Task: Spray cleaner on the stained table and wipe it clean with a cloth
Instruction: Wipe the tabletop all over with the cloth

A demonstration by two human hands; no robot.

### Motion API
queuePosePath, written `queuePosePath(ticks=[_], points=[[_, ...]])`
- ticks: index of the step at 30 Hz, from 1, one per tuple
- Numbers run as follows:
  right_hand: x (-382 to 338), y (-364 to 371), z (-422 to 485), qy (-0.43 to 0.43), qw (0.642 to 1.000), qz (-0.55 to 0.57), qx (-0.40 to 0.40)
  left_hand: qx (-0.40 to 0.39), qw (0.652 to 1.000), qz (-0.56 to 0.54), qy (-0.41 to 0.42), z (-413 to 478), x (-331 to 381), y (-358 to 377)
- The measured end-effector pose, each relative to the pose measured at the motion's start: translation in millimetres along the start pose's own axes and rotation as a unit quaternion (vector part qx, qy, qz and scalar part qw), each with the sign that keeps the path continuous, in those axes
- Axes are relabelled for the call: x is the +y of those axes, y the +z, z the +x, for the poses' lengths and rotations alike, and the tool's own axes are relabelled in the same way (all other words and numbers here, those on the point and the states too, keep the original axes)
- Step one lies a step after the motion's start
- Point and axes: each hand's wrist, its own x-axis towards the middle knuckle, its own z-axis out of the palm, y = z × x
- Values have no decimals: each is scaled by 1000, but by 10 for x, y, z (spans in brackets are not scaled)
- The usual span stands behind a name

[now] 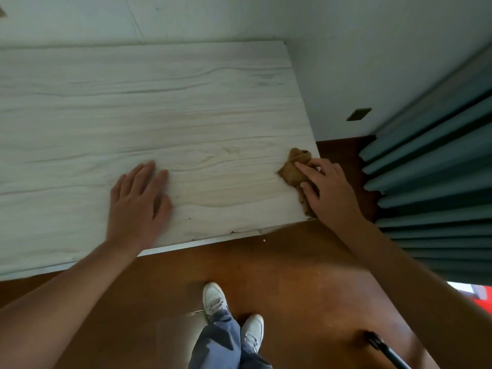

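Note:
A pale wood-grain table [159,102] fills the upper left of the head view. A small dark stain [231,149] marks it near the right end. My right hand [327,187] presses a crumpled brown cloth [294,169] onto the table's right front corner; part of the cloth hangs over the edge under my palm. My left hand [138,201] lies flat on the tabletop near the front edge, fingers spread, holding nothing. No spray bottle is in view.
Chipped spots run along the table's front edge [239,232]. A teal pleated curtain [431,182] hangs close on the right. Brown floor lies below, with my white shoes [215,299]. A black rod [383,350] shows at the bottom right. White wall stands behind the table.

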Motion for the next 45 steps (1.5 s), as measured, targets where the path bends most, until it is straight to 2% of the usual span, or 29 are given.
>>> queuePosePath(ticks=[8, 15, 19, 23, 26, 31, 36, 41, 45], points=[[-400, 105, -420, 145, 989, 11, 5, -4, 1000, 13, -5, -14, 46, -42], [-1105, 238, -409, 140, 990, 18, -21, -9, 1000, 2, 0, -9, 2, -39], [-1647, 382, -381, 147, 989, 9, -24, -11, 998, -68, 15, -50, -63, -113], [-2164, 518, -331, 167, 986, -6, -14, 2, 995, -71, 75, -314, -493, -311], [-2610, 638, -301, 191, 981, -13, -12, 10, 996, -37, 76, -589, -1252, -555], [-3435, 831, -215, 186, 982, -14, -19, 5, 1000, 13, 17, -989, -2674, -996], [-4294, 1016, -107, 144, 989, -3, -38, -17, 997, 43, -57, -1402, -3653, -1282], [-5130, 1188, -135, 45, 995, 48, -72, -51, 996, 60, -43, -1673, -4010, -1307], [-5114, 1193, -147, -31, 994, 43, -96, -56, 996, 60, -47, -1668, -4004, -1297]])
